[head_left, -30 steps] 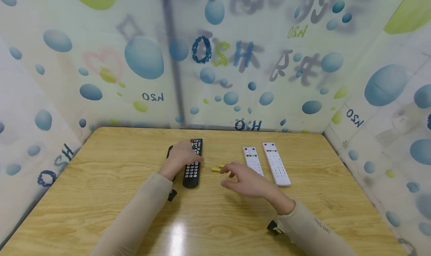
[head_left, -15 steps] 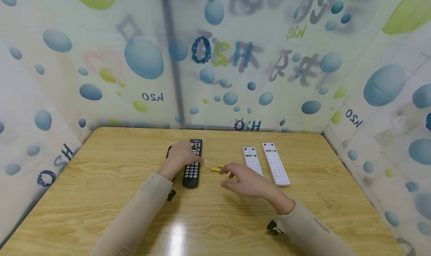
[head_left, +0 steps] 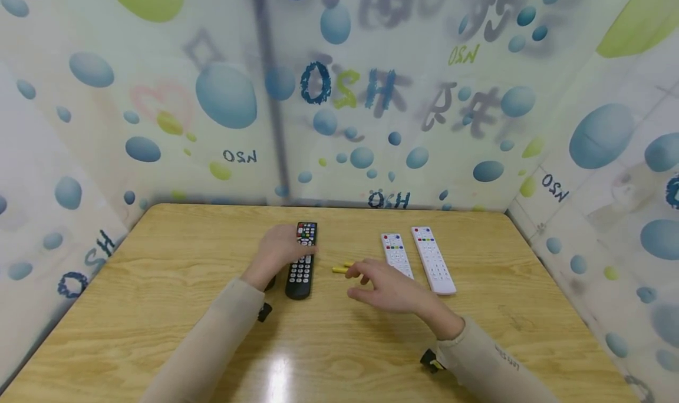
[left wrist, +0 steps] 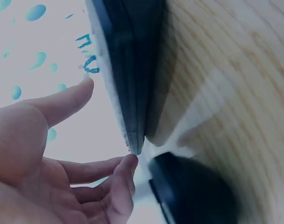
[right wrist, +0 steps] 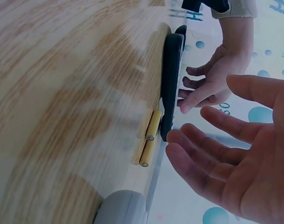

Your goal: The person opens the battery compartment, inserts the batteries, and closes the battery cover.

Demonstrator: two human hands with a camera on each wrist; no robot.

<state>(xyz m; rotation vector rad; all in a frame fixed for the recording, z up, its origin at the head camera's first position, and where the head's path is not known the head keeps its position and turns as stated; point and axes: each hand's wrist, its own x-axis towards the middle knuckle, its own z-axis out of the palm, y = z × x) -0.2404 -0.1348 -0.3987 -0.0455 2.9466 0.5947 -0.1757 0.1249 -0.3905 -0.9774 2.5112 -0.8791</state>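
Note:
My left hand [head_left: 277,251] hovers low over two black remote controls with its fingers loosely bent, holding nothing. The right-hand black remote [head_left: 300,276] lies face up beside the thumb. Most of the other black remote [head_left: 271,283] is hidden beneath the hand. In the left wrist view, the fingertips [left wrist: 130,161] are right at the far end of a remote [left wrist: 125,60]. My right hand [head_left: 389,286] is held over the table, palm down, fingers relaxed and nothing in them. Two yellow batteries [right wrist: 153,125] lie just beyond its fingertips.
Two white remotes lie face up on the right: a shorter one [head_left: 395,251], partly behind my right hand, and a longer one [head_left: 433,261]. The wooden table [head_left: 175,261] ends at a patterned wall covering [head_left: 339,155]. Small black wrist cameras hang under both sleeves.
My left hand has shifted slightly left, covering more of the left black remote. The right hand and the other things stay put; the head view has tipped very slightly.

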